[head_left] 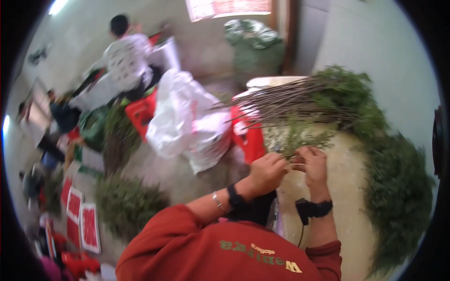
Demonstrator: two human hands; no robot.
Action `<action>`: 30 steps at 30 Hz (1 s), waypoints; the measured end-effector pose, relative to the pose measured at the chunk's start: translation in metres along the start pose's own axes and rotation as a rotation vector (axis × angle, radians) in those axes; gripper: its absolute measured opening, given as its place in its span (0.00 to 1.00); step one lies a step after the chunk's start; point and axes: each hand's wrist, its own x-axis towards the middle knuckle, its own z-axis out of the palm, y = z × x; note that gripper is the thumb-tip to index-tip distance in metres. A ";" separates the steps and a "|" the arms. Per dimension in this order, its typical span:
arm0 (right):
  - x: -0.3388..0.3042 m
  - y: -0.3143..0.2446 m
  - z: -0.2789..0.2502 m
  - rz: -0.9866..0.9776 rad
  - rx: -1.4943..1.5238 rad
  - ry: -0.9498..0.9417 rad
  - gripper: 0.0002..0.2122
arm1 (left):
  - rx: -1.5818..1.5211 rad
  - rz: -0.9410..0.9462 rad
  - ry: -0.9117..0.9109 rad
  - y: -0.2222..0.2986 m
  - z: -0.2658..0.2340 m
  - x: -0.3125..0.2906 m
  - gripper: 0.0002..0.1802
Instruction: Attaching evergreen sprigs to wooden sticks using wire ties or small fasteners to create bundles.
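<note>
My left hand [268, 172] is closed around the lower end of a leafy green sprig [300, 136]. Close beside it, my right hand [311, 165] pinches at the same sprig with its fingers bent. The leaves fan out beyond both hands, over a pale yellow tabletop [344, 187]. What exactly lies between the fingertips is too small to make out. Just past the sprig rests a bundle of long brown stems [281, 100], its foliage [344, 91] turned to the right.
A dark green heap of foliage [398, 192] lines the table's right side. Left of the table stand a white plastic bag [176, 119] and a red bag [251, 140]. A leafy pile [131, 201] lies on the floor. Another person [129, 61] works at the back left.
</note>
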 end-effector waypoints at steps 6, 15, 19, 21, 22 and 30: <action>0.004 0.012 0.003 -0.010 0.125 0.027 0.07 | 0.054 -0.027 0.019 -0.009 0.000 -0.008 0.15; 0.005 0.026 0.023 0.017 0.087 -0.009 0.09 | 0.042 -0.139 0.096 -0.030 0.013 -0.014 0.11; 0.007 0.025 0.016 0.043 0.160 -0.087 0.09 | 0.027 -0.108 0.123 -0.020 0.015 -0.005 0.09; 0.004 0.020 0.016 -0.020 0.135 -0.081 0.08 | 0.063 -0.109 0.092 -0.015 0.010 0.002 0.07; 0.002 0.019 0.016 -0.051 0.125 -0.077 0.08 | 0.060 -0.109 0.092 -0.014 0.010 0.003 0.07; -0.004 0.028 0.028 -0.345 -0.117 -0.096 0.11 | -0.081 -0.135 0.083 -0.028 0.017 -0.014 0.05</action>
